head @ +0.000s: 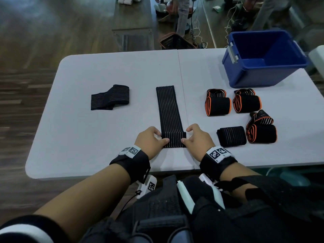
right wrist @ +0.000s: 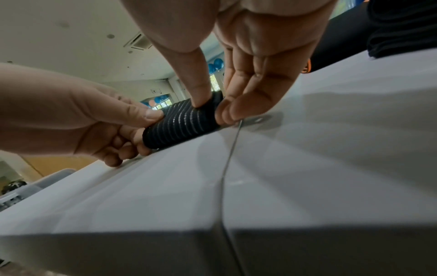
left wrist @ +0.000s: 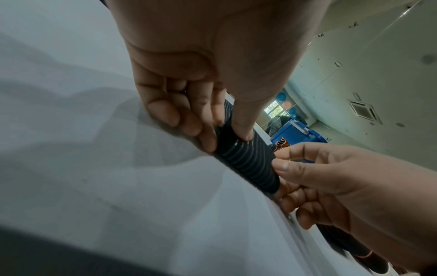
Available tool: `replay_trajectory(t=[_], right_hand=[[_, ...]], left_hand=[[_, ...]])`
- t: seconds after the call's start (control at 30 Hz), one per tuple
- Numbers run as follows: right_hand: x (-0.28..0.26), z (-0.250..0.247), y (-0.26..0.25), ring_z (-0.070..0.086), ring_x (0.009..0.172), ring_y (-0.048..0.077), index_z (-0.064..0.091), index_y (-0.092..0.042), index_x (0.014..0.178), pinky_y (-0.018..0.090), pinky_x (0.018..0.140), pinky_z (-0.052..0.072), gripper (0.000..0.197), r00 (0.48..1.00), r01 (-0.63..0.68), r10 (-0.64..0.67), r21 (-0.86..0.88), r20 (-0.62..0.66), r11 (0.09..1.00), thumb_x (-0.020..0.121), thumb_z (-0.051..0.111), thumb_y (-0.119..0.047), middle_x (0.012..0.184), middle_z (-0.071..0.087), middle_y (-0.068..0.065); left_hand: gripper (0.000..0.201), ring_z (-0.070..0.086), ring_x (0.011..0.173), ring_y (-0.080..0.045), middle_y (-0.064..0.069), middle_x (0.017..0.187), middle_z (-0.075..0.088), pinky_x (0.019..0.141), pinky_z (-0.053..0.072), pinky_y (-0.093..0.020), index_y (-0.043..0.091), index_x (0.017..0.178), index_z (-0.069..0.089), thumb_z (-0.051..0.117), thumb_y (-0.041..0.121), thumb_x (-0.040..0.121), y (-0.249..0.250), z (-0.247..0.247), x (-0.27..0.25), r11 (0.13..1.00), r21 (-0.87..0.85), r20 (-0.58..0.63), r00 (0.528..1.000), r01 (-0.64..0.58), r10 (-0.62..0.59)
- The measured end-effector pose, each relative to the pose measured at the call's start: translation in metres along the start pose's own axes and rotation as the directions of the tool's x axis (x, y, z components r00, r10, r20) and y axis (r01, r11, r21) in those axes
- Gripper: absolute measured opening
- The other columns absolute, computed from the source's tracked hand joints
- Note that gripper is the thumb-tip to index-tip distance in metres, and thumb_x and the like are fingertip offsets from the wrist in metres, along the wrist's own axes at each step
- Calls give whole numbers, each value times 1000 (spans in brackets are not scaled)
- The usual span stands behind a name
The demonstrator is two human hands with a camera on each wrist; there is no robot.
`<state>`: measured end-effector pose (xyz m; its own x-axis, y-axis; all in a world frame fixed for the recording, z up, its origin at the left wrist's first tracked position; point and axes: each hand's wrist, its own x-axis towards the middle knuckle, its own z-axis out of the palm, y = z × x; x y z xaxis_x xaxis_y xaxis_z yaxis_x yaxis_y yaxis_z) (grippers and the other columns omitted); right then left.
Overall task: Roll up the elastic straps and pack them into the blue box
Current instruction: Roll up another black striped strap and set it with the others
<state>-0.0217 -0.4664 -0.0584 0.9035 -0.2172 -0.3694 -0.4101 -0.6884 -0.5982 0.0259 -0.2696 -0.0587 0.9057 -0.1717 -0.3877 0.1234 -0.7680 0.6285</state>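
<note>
A black striped elastic strap (head: pixel 168 109) lies flat lengthwise on the white table (head: pixel 105 71), its near end rolled into a short roll (head: pixel 173 140) (left wrist: pixel 248 160) (right wrist: pixel 182 121). My left hand (head: pixel 154 139) (left wrist: pixel 201 119) pinches the roll's left end, thumb on top and fingers curled at the end. On the right end, my right hand (head: pixel 194 137) (right wrist: pixel 224 97) pinches it the same way. The blue box (head: pixel 263 57) stands open at the far right. A loosely folded black strap (head: pixel 109 98) lies to the left.
Rolled straps sit on the right: three with orange edges (head: pixel 218 104) (head: pixel 246 100) (head: pixel 261 130) and one plain black roll (head: pixel 231 136). A seam (head: pixel 182 85) runs down the table's middle. A brown basket (head: pixel 175 41) and cables lie on the floor beyond.
</note>
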Motion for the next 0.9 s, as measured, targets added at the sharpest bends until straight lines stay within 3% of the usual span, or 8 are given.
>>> replay_trajectory(t=[0.13,0.27,0.37,0.47,0.6,0.73,0.8,0.9], right_hand=[[-2,-1,0,63,78,10,50,-23,124,33,78,53,42,997,78,-78,-17,22,997,89,69,-37,76,67,-5],[2,-3,3,56,83,8,52,-25,133,28,78,47,66,987,130,-119,-101,107,986,75,81,-38,87,56,-13],[6,-1,6,51,89,11,47,-23,142,28,83,44,67,981,166,-141,-202,132,965,82,75,-30,97,50,-8],[8,0,9,53,89,14,49,-21,142,27,82,43,54,981,175,-152,-221,120,959,90,66,-24,99,55,-2],[8,-3,8,60,98,22,56,-20,135,31,85,45,40,982,176,-158,-194,104,965,96,59,-26,108,63,6],[10,-6,5,60,95,22,66,-19,115,30,79,43,26,986,143,-129,-130,109,981,99,52,-34,101,68,3],[11,-7,4,59,86,19,66,-17,98,31,74,43,29,989,114,-101,-119,104,986,101,47,-38,89,67,0],[14,-6,3,60,75,20,65,-13,82,32,69,47,41,990,101,-85,-146,112,984,102,43,-41,76,65,2]], left_hand=[[27,66,70,-11,1,66,71,68,51,-30,29,108,53,69,38,89,2,-2,-6,991,41,-27,991,-128,129],[36,65,80,-11,7,74,70,75,47,-26,25,130,59,59,38,96,-4,2,-6,960,156,20,972,-232,232],[52,62,81,-10,11,80,66,75,45,-25,23,138,53,64,41,90,-5,2,-6,949,173,92,963,-265,252],[63,58,81,-10,11,87,60,77,47,-27,27,140,50,73,33,82,-7,-1,-3,954,145,156,958,-264,242],[42,57,70,-6,4,81,68,70,41,-18,27,129,60,64,15,89,-14,-2,5,973,99,97,975,-207,198],[7,46,58,-9,8,62,50,56,33,-23,29,97,70,65,25,92,-9,-8,9,993,11,88,990,-114,112],[20,48,59,-12,6,61,53,59,39,-25,22,76,67,65,31,94,-9,-11,11,997,-13,102,991,-81,82],[42,53,62,-17,-8,69,64,66,47,-30,1,79,69,61,40,95,-11,-10,13,999,-34,127,992,-14,18]])
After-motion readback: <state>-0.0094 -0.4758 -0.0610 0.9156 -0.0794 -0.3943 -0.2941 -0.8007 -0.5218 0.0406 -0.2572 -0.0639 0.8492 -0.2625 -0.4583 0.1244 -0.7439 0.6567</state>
